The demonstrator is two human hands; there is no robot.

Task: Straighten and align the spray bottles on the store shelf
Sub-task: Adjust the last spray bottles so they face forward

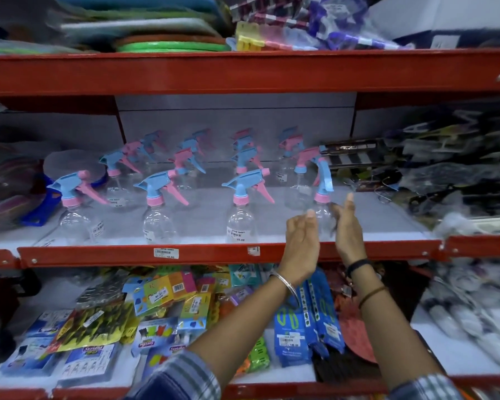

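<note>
Two hands reach over the red front edge of the middle shelf point(127, 252). Left hand point(302, 241) and right hand point(347, 226) are both open, palms facing each other, fingers extended upward. Between them stands one clear spray bottle point(323, 197) with a blue trigger head and pink collar; whether either palm touches it cannot be determined. Left of the left hand, three similar bottles point(240, 209) stand along the front row, spaced apart, nozzles pointing left. Behind the hands, further rows of bottles point(243, 157) recede toward the grey back panel. Below the wrists, packaged goods point(168, 295) fill the lower shelf. Motion blur softens the right side.
</note>
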